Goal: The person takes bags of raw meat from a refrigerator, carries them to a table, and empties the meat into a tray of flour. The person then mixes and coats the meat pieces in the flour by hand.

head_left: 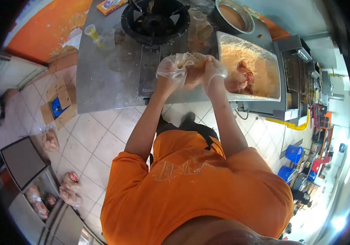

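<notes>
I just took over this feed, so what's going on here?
A person's left hand and right hand, both covered in clear plastic, are together over the front of the metal table, handling a pinkish item too blurred to name. Beside the right hand, reddish meat lies on pale, flour-like powder in a rectangular tray. A round bowl of brownish liquid sits beyond it.

The pinkish item (194, 77) at the hands (170, 70) (214, 72) is blurred, the black burner (155, 23) cropped above
</notes>
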A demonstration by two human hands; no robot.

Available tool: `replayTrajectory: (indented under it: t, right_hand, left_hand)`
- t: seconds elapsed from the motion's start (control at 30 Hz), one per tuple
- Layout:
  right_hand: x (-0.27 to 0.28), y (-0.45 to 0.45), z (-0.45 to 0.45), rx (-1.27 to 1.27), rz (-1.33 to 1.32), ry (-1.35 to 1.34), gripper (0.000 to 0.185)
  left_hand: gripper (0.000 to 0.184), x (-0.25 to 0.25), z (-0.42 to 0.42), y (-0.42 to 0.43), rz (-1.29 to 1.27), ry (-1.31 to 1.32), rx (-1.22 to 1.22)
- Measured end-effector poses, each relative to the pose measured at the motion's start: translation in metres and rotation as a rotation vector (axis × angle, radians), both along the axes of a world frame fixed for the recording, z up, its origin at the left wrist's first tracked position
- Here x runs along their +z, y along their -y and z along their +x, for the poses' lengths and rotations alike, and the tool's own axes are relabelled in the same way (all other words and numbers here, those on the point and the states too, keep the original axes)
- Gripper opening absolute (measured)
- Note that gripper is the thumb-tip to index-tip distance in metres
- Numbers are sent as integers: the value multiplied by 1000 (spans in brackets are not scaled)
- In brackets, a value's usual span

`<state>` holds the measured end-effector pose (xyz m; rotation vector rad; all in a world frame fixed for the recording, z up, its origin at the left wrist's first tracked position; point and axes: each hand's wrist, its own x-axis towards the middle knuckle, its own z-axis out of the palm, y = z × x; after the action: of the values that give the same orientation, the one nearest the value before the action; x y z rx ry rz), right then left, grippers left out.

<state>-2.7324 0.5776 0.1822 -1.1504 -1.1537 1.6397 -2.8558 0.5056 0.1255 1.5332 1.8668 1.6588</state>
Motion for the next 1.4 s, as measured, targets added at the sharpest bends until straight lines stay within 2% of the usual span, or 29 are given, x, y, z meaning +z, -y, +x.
replayTrajectory:
  t: [0.13,0.2,0.23,0.27,0.3,0.37,0.43,0.53,0.63,0.67,0.7,0.77,0.8,0.83,0.9,0.93,0.97,1.03,1.07,1.1,1.17,1.2,1.27,1.3,1.37,1.4]
  right_hand:
    - [-21,-17,3,-106,32,52,19]
    - [-36,-25,8,-99,16,-54,19]
    - [-31,-25,8,-98,11,-111,19]
    - [-29,-20,3,-171,16,-253,20]
    - [-39,-20,0,-206,17,-269,20]
    - [-63,-31,3,-201,352,230,22]
    - [-57,-29,-2,-187,293,220,23]
    - [-44,-24,-5,-164,412,127,26]
    - [-60,-30,-15,-173,391,35,27]
    - [-64,-27,-17,-149,194,-134,28]
    - [-53,-26,-13,-158,185,-145,28]
    - [-20,-27,-3,-125,289,23,31]
    - [-37,-29,-14,-220,301,72,29]
    - [-40,-30,-17,-220,290,64,29]
    - [-46,-32,-21,-95,110,-339,25]
    - [-48,-35,-27,-65,89,-377,24]
    - [-53,-36,-25,-60,80,-384,24]
    - [-31,-39,-11,20,211,70,26]
    - [-4,-41,8,92,161,8,26]
    - [-14,-41,2,105,155,4,26]
    - [-41,-39,-18,57,-68,-412,25]
    - [-32,-39,-10,71,-77,-416,25]
    - [-4,-42,17,275,-76,-104,34]
    - [-13,-43,13,277,-76,-103,34]
    - [-38,-41,-3,117,368,121,24]
    - [-36,-40,-1,123,366,118,24]
  left_hand:
    - [25,15,-4,-13,-67,-8,-16]
    - [29,38,-8,-19,-290,-43,-237]
    - [29,42,-5,-23,-294,-66,-261]
    - [30,45,-2,-27,-364,-258,-156]
    - [32,48,5,-31,-421,-450,-53]
    - [31,40,7,-42,-417,-554,-119]
    - [32,40,6,-52,-411,-662,-176]
    - [25,49,7,-56,-535,-709,-233]
    - [21,50,13,-62,-662,-676,-206]
    - [17,33,8,-62,-578,-646,-203]
    - [17,29,8,-63,-587,-660,-209]
    - [16,28,13,-61,-595,-759,-73]
    - [16,45,24,-62,-610,-789,-71]
    - [16,38,24,-65,-620,-798,-71]
    - [18,28,24,-69,-699,-391,106]
    - [22,31,30,-68,-705,-288,199]
    - [22,32,32,-70,-713,-293,207]
    - [26,31,32,-74,-783,-290,321]
    - [27,45,46,-74,-695,-304,348]
    - [27,38,44,-73,-704,-304,360]
    - [32,16,32,-71,-571,-420,380]
    - [32,15,34,-70,-580,-422,395]
    - [32,13,42,-70,-309,-307,370]
    - [32,11,42,-71,-309,-306,372]
    - [32,3,38,-67,-342,-73,346]
    - [32,-3,29,-65,-344,-74,353]
